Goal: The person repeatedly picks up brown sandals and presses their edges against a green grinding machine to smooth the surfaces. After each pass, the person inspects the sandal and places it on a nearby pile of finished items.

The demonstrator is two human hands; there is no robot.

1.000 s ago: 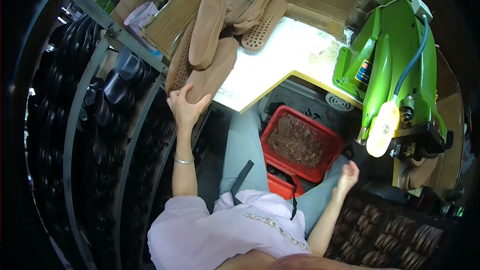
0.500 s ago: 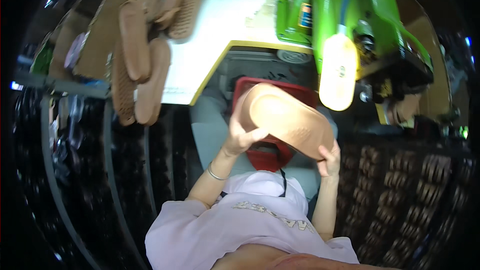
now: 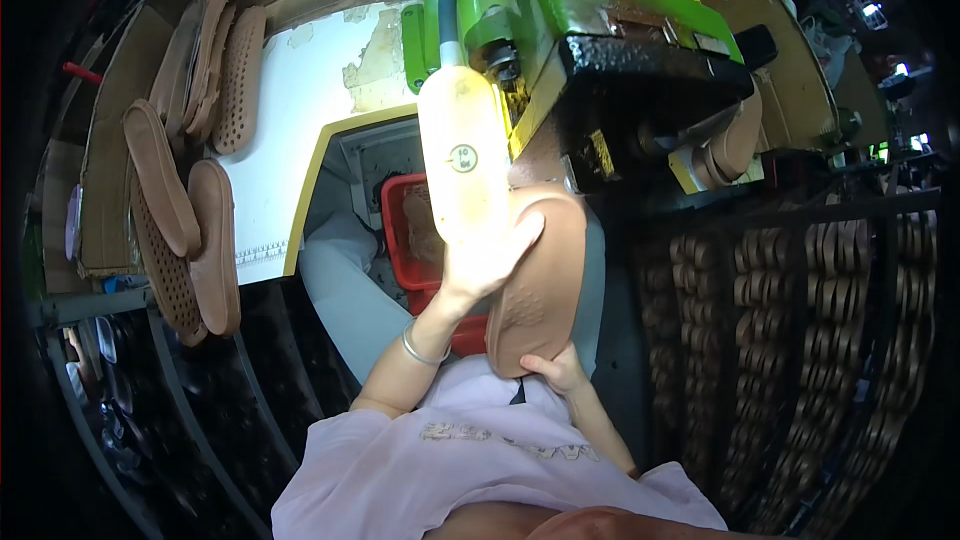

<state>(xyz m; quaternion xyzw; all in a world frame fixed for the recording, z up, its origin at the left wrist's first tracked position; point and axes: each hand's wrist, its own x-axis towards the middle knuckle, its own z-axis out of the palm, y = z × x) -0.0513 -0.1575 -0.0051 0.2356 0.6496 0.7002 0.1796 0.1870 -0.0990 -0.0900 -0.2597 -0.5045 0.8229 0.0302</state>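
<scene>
A tan shoe sole is held up in front of my chest, close below the lamp. My left hand grips its side near the upper end, with the thumb on the broad face and the other fingers mostly out of sight. Around the lower end closes my right hand, thumb on the near face and fingers behind. The glowing lamp head overlaps the top of my left hand in the view. Just beyond the sole's upper end stands the black lower part of a green machine.
Several tan soles lie on the white tabletop at the left, some with holes. A red bin sits below the table's cutout. Racks of soles fill the right side; dark racks stand at the left.
My hands have turned the sole from a slanting to a more upright position. The view has swung right, so the machine and lamp appear further left and the sole is now nearer the machine.
</scene>
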